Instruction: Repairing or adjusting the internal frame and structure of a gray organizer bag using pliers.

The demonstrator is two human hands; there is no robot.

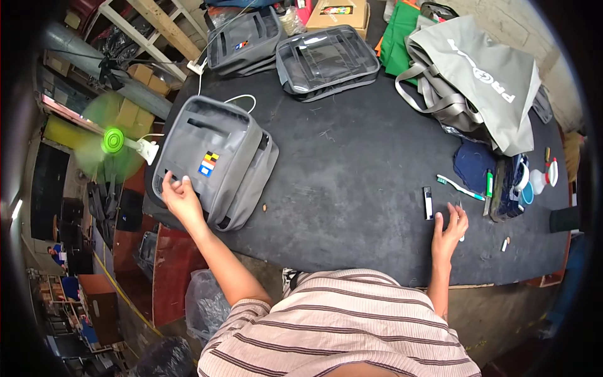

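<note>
My left hand (182, 200) is at the near left corner of a grey bag (217, 141) with a clear panel and a small patch of coloured flags. Its thumb and index finger are apart, and the hand seems to rest on the bag's edge. Far to the right, my right hand (450, 231) is low over the black table, its fingers bent around a small thin thing that they mostly hide. A thin tip shows above the fingers and a pale bit below. Beside that hand lies a small black case with a white label (428, 203).
Two similar grey bags (328, 61) (245, 44) lie at the back. A big grey tote (477, 75) is at the back right. A toothbrush (460, 187), a green cutter (488, 183) and dark blue cloth (471, 164) lie right. A green fan (113, 141) spins at the left edge.
</note>
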